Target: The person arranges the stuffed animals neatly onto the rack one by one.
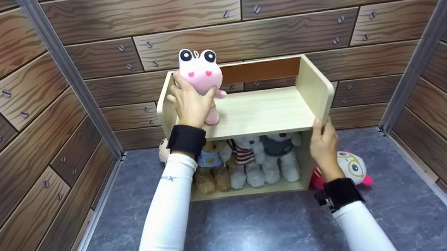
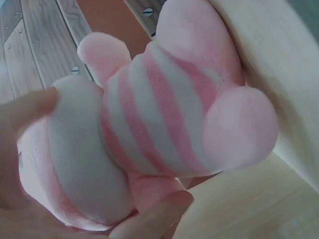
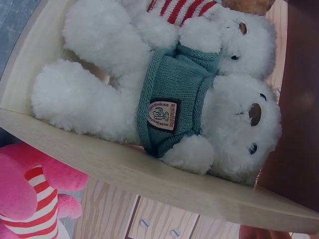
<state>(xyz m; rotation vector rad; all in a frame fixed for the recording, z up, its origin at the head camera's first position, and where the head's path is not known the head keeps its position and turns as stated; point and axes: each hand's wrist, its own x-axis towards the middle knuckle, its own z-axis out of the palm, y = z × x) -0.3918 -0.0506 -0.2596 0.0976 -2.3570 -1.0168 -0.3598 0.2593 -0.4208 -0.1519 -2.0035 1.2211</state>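
With fingers (image 1: 180, 90) around pink plush (image 1: 200, 70)

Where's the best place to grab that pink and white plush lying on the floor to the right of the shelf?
Probably the round white head, coming from above and the right. The pink and white plush lies on the floor, its left side tucked against the shelf wall behind the right hand; only its right side is exposed.
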